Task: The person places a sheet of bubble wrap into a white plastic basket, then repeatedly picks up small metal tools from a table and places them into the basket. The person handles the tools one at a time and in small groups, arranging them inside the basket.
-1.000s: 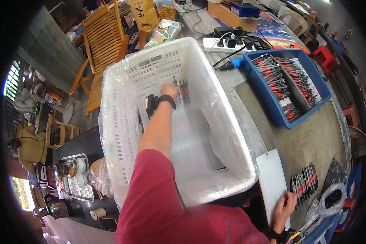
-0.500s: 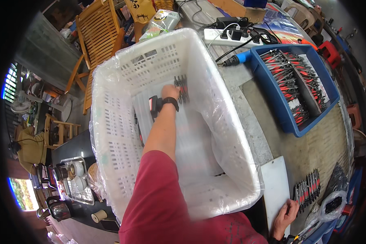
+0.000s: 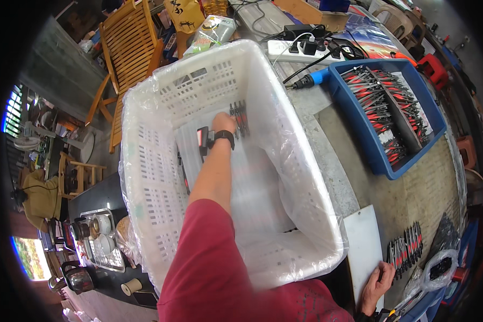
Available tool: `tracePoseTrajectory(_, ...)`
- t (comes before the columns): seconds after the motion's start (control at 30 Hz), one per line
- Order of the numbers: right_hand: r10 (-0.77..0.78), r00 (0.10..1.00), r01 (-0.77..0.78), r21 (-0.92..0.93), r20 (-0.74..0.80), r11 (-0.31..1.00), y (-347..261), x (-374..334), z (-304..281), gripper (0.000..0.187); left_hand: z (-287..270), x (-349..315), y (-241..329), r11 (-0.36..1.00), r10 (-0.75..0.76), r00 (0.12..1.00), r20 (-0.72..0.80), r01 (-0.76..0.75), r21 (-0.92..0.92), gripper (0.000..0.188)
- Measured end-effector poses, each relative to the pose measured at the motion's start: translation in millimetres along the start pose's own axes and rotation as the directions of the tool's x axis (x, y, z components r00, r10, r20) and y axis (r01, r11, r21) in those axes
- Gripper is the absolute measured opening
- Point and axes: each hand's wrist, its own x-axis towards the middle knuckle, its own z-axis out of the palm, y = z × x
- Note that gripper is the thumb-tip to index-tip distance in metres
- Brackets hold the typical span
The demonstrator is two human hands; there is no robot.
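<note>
My left hand (image 3: 223, 123) reaches deep into a large white plastic crate (image 3: 145, 177) lined with clear film. Its fingers are closed at the left side of a short row of slim black-and-red pen-shaped pieces (image 3: 240, 119); the fingertips are partly hidden. A dark band with a small box-like device (image 3: 204, 137) is on that wrist. My right hand (image 3: 377, 285) rests at the edge of a white board (image 3: 364, 241), fingers loosely curled and apart, holding nothing I can see. Close beside it, more of these pieces (image 3: 405, 249) lie in a row on the table.
A blue divided tray (image 3: 359, 145) full of similar pieces stands at the right. Behind it are a power strip (image 3: 284, 49) with cables and a blue-handled electric tool (image 3: 311, 79). Plastic bags (image 3: 440, 268) lie lower right. A wooden folding chair (image 3: 126, 51) stands far left.
My left hand has shifted very slightly left beside the row, baring a little more of it. My right hand stays in place. The whole view has shifted a little.
</note>
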Motion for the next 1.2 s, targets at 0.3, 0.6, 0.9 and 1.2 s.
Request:
tracePoseTrajectory(0.3,-0.066,0.997,0.066,0.015,-0.027,0.998,-4.3,3.5,-1.3,0.017,-13.8,22.8,-0.1,0.994,0.095,0.995,0.012,-0.096,0.049,0.017)
tracePoseTrajectory(0.6,-0.078,0.997,0.080,0.077,-0.027,0.994,-2.0,0.3,-9.5,0.016,-118.7,-44.0,79.6,0.901,0.221,0.888,0.403,-0.028,-0.434,0.016)
tracePoseTrajectory(0.9,-0.038,0.976,0.068,0.130,-0.217,0.989,21.0,-6.9,-46.7,0.012,-191.4,-163.6,164.4,0.771,0.560,0.723,0.404,-0.278,-0.573,0.030)
tracePoseTrajectory(1.2,0.106,0.942,-0.094,0.054,-0.318,0.994,73.3,-13.0,-83.7,0.014,-201.3,-266.9,203.7,0.642,0.766,0.379,0.520,-0.404,-0.651,0.025)
